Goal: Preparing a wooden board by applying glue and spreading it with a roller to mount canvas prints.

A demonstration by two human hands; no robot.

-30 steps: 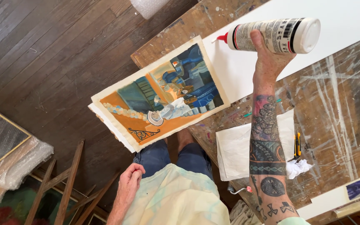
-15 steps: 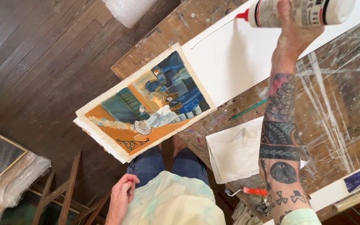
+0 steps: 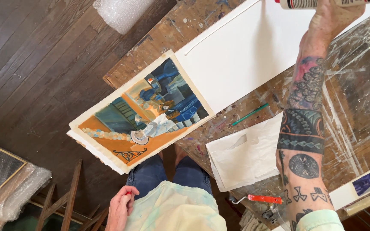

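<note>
while your right hand (image 3: 335, 19) is wrapped tight round the glue bottle (image 3: 322, 3) at the top edge of view, keep its red nozzle low over the white board (image 3: 245, 47) and squeeze evenly, so the bead comes out as thin and unbroken as the line (image 3: 219, 28) that runs along the board's far edge. the bottle lies nearly level, nozzle pointing away from your wrist; tilt it down a little if the flow falters. run lines near every edge and a few across the middle, stopping short of the rim so nothing oozes out. the painting (image 3: 142, 111) lies beside the board, overhanging the table (image 3: 356, 111) edge, so mind your forearm near it. your left hand (image 3: 120, 205) rests by your hip, fingers curled on something small and red; i cannot tell what.
</note>
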